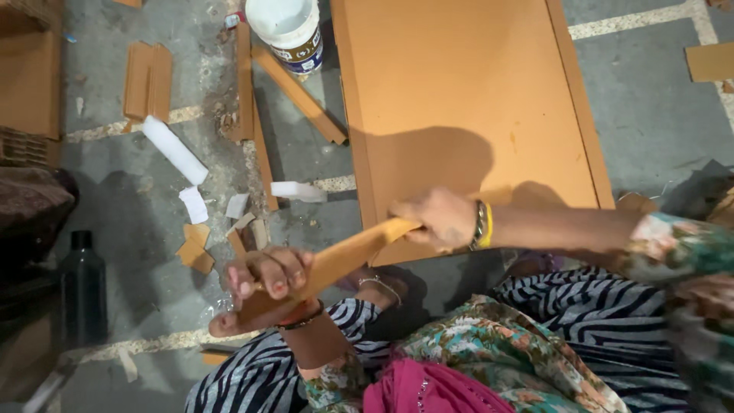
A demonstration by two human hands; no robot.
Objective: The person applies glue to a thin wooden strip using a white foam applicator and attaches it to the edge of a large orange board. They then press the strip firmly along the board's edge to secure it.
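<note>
Floor (657, 115): grey concrete with pale painted lines, littered with offcuts.

Large cardboard sheet (466, 84): brown, lying flat on the floor ahead of the seated person, its near edge just beyond the hands.

White bucket (287, 30): standing at the sheet's far left corner, touching long cardboard strips (294, 92) that lie crossed beside it.

Dark bottle (82, 287): upright at the left, well apart from the work.

Folded cardboard piece (149, 80): on the floor at upper left. A white paper roll (174, 149) lies near it, with smaller white and brown scraps (197, 248) scattered below.

Cardboard strip (340, 260): narrow, brown, held in the air above the person's lap, tilted, running between the two hands.

Right hand (436, 218): closed on the strip's upper end; wrist carries bangles.

Left hand (267, 279): fingers curled over the strip's lower end, gripping it; a red thread circles the wrist. The hands are apart, each clamped on one end of the strip.
</note>
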